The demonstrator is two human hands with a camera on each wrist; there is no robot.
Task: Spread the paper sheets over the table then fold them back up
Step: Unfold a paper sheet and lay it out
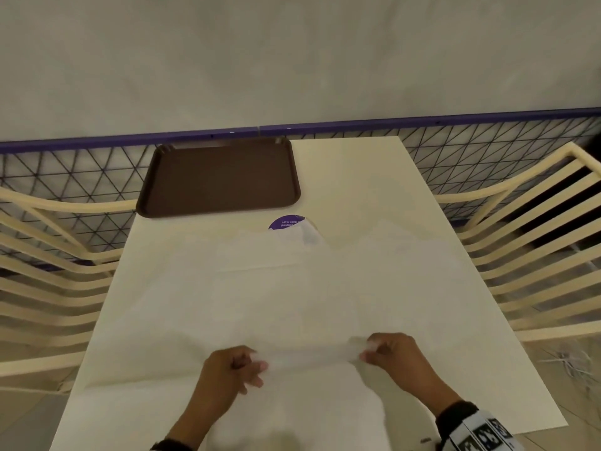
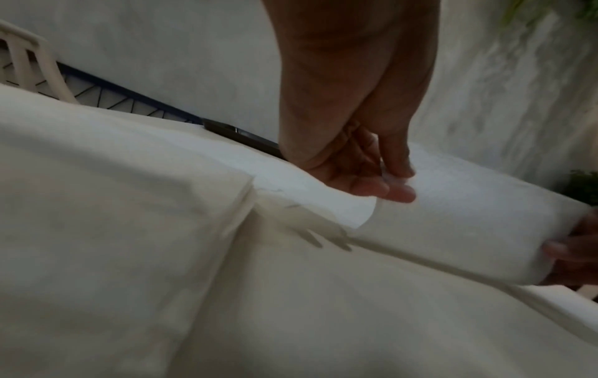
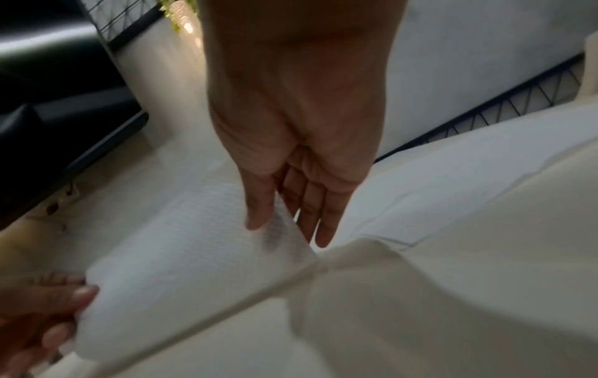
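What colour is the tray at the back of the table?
The tray is dark brown, clearest in the head view.

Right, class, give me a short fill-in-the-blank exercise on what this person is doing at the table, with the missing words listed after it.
1. The left hand and the right hand each pinch the near edge of a thin white ____.
2. The tray at the far end of the table is coloured ____.
3. A round purple ____ lies partly under the far edge of the paper sheets.

Missing words: paper sheet; brown; sticker
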